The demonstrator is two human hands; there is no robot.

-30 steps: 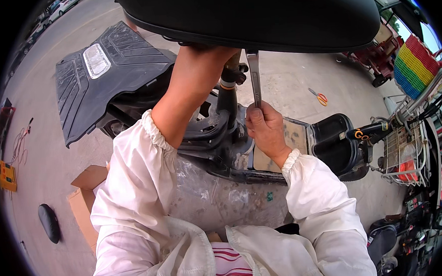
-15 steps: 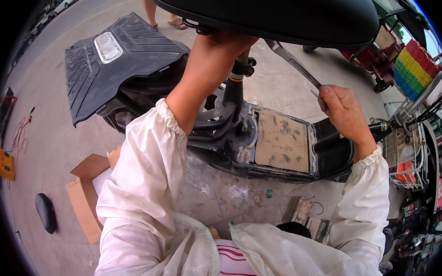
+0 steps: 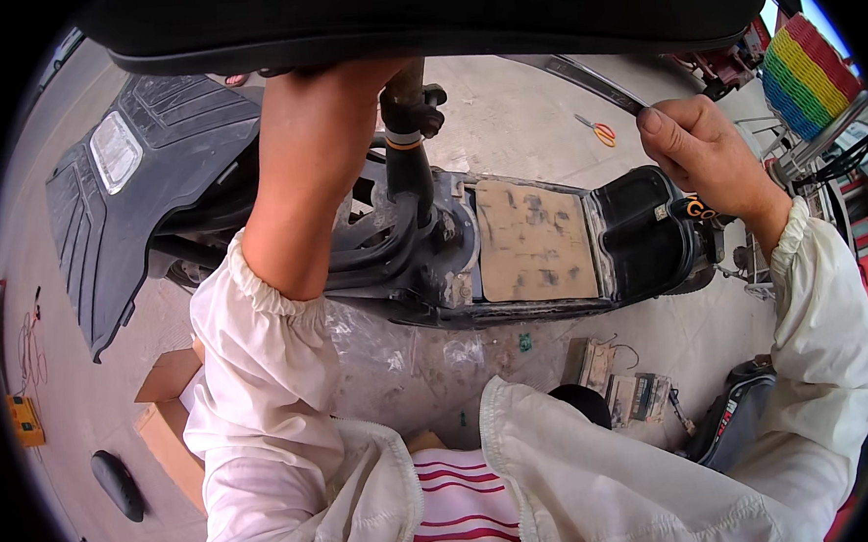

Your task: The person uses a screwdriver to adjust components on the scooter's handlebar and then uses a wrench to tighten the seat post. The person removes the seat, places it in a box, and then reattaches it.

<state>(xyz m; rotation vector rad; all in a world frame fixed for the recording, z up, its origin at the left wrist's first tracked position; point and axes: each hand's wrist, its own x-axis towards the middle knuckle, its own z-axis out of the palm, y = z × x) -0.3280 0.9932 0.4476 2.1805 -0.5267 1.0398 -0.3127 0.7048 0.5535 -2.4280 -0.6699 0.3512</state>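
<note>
A black padded seat (image 3: 421, 21) spans the top of the head view, on or just above an upright seat post with a clamp bolt (image 3: 428, 109). My left hand (image 3: 344, 84) reaches up under the seat beside this post, and the seat hides its fingers. To the right, my right hand (image 3: 704, 149) is closed round the handle of a metal wrench (image 3: 596, 83). The wrench's far end disappears behind the seat's lower edge. Below lies the stripped black scooter frame (image 3: 429, 261), with a worn tan panel (image 3: 535, 238) on its footboard.
A dark ribbed plastic cover (image 3: 181, 127) juts out at the left. Scissors (image 3: 598, 130) lie on the ground beyond the scooter. Nearer me are an opened cardboard box (image 3: 173, 432), a black pad (image 3: 118, 486) and battery-like blocks (image 3: 637, 395). A striped woven seat back (image 3: 811, 75) stands right.
The view has shifted, so the seat reaches farther left and the scooter appears lower left. My right hand and the wrench sit higher and farther right. The scissors have come into view.
</note>
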